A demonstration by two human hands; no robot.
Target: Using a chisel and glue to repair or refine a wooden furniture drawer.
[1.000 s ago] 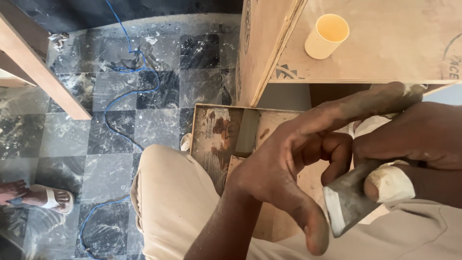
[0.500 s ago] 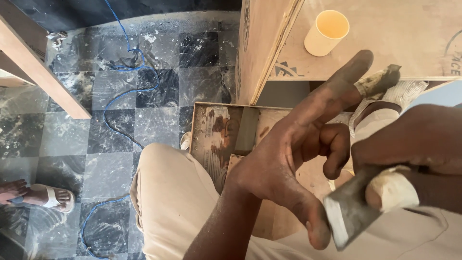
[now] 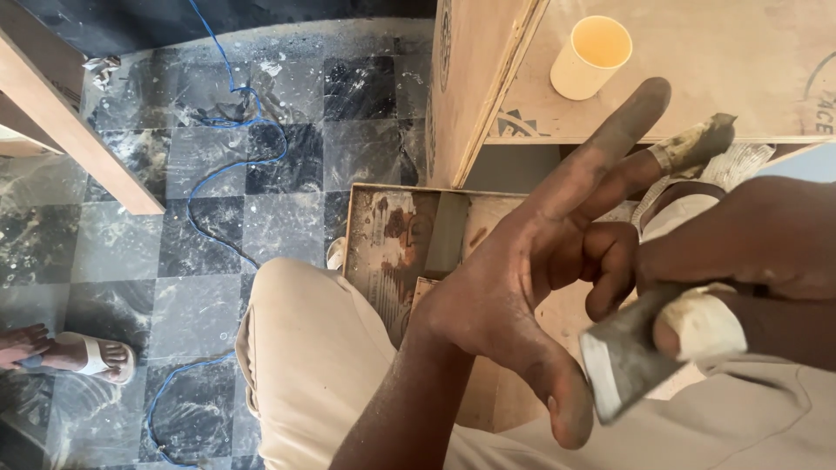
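Since a moment ago, the left hand (image 3: 531, 287) has opened wider, its forefinger now stretched straight up toward the cream plastic cup (image 3: 590, 57) on the plywood board (image 3: 714, 78). Its thumb touches the metal scraper blade (image 3: 623, 361), which the right hand (image 3: 740, 261) grips with a bandaged thumb (image 3: 701, 324). Below lie a stained wooden tray (image 3: 392, 235), checkered floor tiles (image 3: 174, 226) and a blue cable (image 3: 222, 165).

Printed marks only; no packages, signs or screens are seen. One dark circular stamp (image 3: 819, 91), partly cut off by the right edge, is borne on the pale plywood surface (image 3: 723, 78). A second dark round stamp (image 3: 445, 52), seen edge-on, is carried on the upright plywood panel (image 3: 466, 87) at the surface's left side. A dark sunburst-like print (image 3: 521, 124) is found along the surface's near edge.
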